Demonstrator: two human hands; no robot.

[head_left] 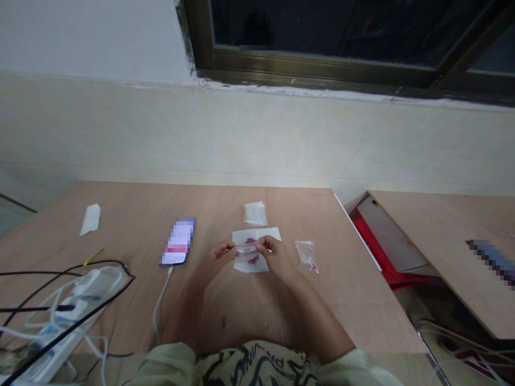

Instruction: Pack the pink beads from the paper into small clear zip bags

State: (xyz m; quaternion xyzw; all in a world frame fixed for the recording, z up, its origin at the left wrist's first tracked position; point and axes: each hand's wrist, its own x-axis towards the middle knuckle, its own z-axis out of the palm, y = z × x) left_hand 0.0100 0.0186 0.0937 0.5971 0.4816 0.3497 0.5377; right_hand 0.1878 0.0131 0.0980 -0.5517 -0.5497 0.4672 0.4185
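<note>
Zip bag (246,249), clear and limp, handles light and slippery; left hand (215,258) and right hand (273,256) grip its stiffer red seal (245,245) between fingertips (258,245)

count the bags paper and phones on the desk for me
clear plastic bags: 2 (plain bag, zip bag)
clear packet: 1, pinched by left hand and right hand
white paper: 2 (sheet, scrap)
phone: 1
total: 6
</note>
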